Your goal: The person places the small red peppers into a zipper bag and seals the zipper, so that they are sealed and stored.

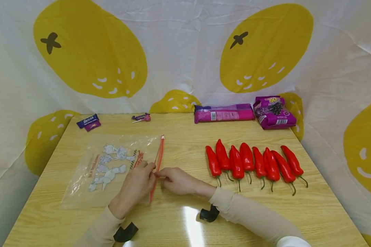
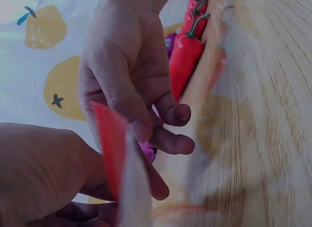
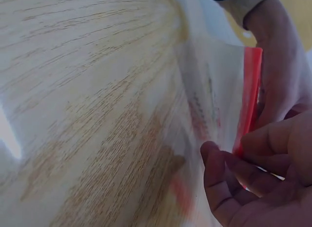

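Note:
A clear zip bag with printed cartoon figures lies flat on the left half of the table, its red zip edge to the right. At the middle of that edge the left hand grips the bag from the printed side. Facing it, the right hand pinches the same red edge between thumb and fingers. Raised off the table, the red strip stands up between both hands in the right wrist view. In the left wrist view, the right thumb overlaps the red strip.
Several red peppers with green stems lie in a row on the right. Along the back are a long purple pack, a purple grape-printed pack, a wrapped lollipop and small wrapped sweets. Behind hangs a lemon-patterned cloth.

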`<state>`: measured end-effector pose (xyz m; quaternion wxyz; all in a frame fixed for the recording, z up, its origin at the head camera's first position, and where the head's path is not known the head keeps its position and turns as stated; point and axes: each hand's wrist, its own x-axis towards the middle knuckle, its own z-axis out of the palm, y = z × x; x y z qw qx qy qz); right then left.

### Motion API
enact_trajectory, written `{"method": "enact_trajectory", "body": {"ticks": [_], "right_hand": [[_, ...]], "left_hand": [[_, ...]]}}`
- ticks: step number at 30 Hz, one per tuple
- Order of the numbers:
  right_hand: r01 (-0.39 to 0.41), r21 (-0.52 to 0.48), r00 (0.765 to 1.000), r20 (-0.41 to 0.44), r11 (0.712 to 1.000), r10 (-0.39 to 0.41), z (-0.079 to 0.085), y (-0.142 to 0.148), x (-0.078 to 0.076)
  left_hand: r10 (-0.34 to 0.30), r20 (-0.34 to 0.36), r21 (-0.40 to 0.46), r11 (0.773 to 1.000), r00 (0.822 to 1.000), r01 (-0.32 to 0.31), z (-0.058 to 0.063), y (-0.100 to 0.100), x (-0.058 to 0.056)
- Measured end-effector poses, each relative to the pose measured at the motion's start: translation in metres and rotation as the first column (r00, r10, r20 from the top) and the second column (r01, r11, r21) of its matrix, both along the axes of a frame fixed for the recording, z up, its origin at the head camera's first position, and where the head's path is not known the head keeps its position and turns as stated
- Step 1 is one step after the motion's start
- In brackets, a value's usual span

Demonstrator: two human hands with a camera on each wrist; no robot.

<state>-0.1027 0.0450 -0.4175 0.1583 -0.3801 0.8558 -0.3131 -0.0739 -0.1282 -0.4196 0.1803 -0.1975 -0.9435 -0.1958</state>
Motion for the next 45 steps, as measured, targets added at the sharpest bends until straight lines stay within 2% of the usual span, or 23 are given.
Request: {"method": "enact_trajectory", "body": {"ticks": [5, 8, 12, 19, 22, 26, 29, 32, 35, 38, 41, 45], "right_hand": [[0.006, 0.002, 0.999, -0.032, 1.0, -0.006, -0.001, 0.003, 0.0], [0.02, 0.013, 0.999, -0.041, 1.0, -0.02, -0.002, 0.004, 0.001], [0.03, 0.023, 0.999, -0.044, 0.999, -0.029, -0.004, 0.005, 0.0], [-0.001, 0.016, 1.0, -0.024, 1.0, 0.002, -0.005, 0.005, 0.001], [-0.013, 0.036, 0.997, -0.081, 0.999, 0.016, -0.005, 0.005, 0.002], [-0.011, 0.087, 0.987, -0.162, 0.996, 0.025, -0.004, 0.005, 0.002], [-0.004, 0.118, 0.983, -0.179, 0.993, 0.025, -0.003, 0.005, 0.002], [0.0, 0.136, 0.984, -0.178, 0.991, 0.025, -0.002, 0.005, 0.002], [-0.005, 0.146, 0.985, -0.169, 0.989, 0.03, -0.001, 0.005, 0.001], [-0.01, 0.143, 0.987, -0.159, 0.99, 0.033, -0.002, 0.004, 0.001], [-0.005, 0.134, 0.986, -0.162, 0.991, 0.027, -0.002, 0.004, 0.0], [0.008, 0.122, 0.988, -0.154, 0.993, 0.011, -0.002, 0.005, 0.0]], "left_hand": [[0.013, 0.071, 0.001, 1.0, 0.997, -0.013, -0.002, 0.0, -0.001], [0.042, 0.109, 0.013, 0.999, 0.993, -0.043, -0.003, 0.0, -0.002], [0.078, 0.146, -0.015, 0.997, 0.986, -0.076, -0.004, 0.0, -0.003], [0.082, 0.224, -0.071, 0.995, 0.971, -0.067, -0.004, -0.001, -0.004], [0.105, 0.176, -0.065, 0.993, 0.979, -0.095, -0.003, -0.001, -0.003], [0.104, -0.012, -0.041, 0.994, 0.994, -0.105, 0.002, -0.002, -0.002], [0.1, -0.169, -0.008, 0.995, 0.981, -0.103, 0.007, -0.004, -0.003], [0.121, -0.269, 0.037, 0.993, 0.955, -0.115, 0.012, -0.007, -0.003], [0.142, -0.318, 0.061, 0.99, 0.937, -0.13, 0.018, -0.01, -0.003], [0.145, -0.34, 0.07, 0.989, 0.929, -0.129, 0.02, -0.011, -0.003], [0.126, -0.344, 0.059, 0.992, 0.93, -0.112, 0.021, -0.011, -0.002], [0.1, -0.318, 0.025, 0.995, 0.943, -0.098, 0.019, -0.009, -0.001]]}}
